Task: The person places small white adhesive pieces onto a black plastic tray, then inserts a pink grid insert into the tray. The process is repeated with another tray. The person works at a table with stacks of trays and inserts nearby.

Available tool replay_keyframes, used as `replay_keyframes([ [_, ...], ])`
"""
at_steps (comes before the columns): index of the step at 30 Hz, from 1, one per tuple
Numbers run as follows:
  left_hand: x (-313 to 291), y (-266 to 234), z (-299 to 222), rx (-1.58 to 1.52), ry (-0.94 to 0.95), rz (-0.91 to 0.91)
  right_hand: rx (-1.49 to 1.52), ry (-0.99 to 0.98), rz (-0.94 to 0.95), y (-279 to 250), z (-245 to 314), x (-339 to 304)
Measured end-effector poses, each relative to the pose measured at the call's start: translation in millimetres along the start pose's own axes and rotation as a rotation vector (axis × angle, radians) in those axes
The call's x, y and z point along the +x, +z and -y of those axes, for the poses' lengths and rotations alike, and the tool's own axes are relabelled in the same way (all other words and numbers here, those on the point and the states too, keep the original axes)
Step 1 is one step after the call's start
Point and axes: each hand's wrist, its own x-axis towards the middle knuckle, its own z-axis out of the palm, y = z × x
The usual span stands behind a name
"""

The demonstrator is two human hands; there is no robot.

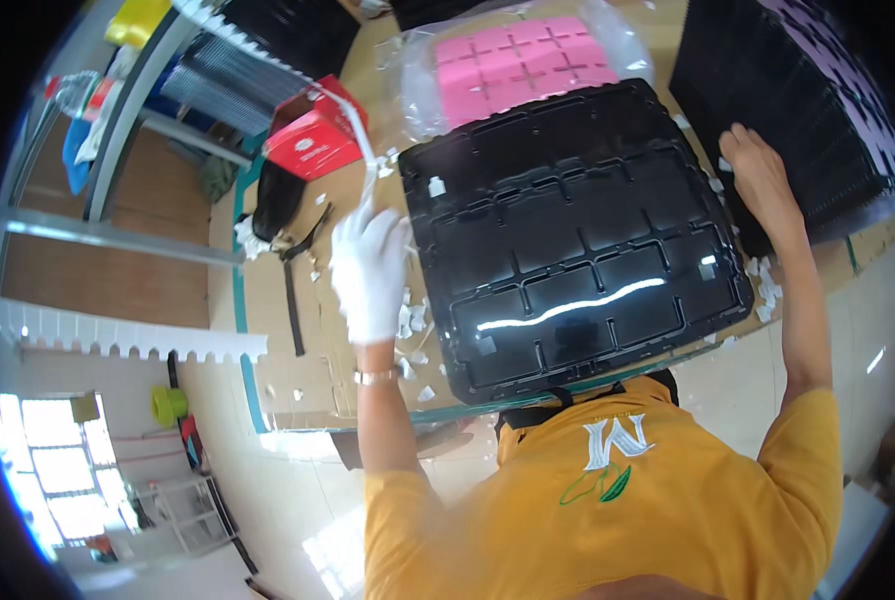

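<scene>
A shiny black moulded plastic tray [567, 240] with raised ribs lies flat in front of me. Small white tabs sit on its surface, near the upper left and the right edge. My left hand [369, 270], in a white glove, is closed at the tray's left edge around the end of a long white strip [362, 135], which runs up and away to the far left. Bare and with bent fingers, my right hand [760, 175] is beside a tall black stack [767, 100] at the right. A small white piece [724, 164] shows at its fingertips.
Beyond the tray lies a pink slotted sheet [517, 65] in clear plastic. A red box [317, 135] and black straps [294, 300] are left on the cardboard-covered table [297, 390]. White scraps [414, 318] litter both sides. A metal rack [117, 230] stands left.
</scene>
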Motion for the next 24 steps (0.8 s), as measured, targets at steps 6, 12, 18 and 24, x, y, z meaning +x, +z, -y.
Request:
replay_keyframes([
  [6,52.2,52.4,36.7,0.097,0.151,0.112,0.065,0.036,-0.060,1.2,8.3,-13.8],
  [12,71.9,46.7,15.0,0.133,0.099,0.343,0.177,0.095,0.020,-15.6,14.3,-22.3],
  [18,73.9,45.6,16.5,0.124,0.077,0.423,0.226,0.076,0.004,-21.3,23.6,-22.6],
  [24,58.5,45.0,14.2,0.254,0.183,0.298,0.227,0.067,-0.018,-22.9,19.6,-30.3],
])
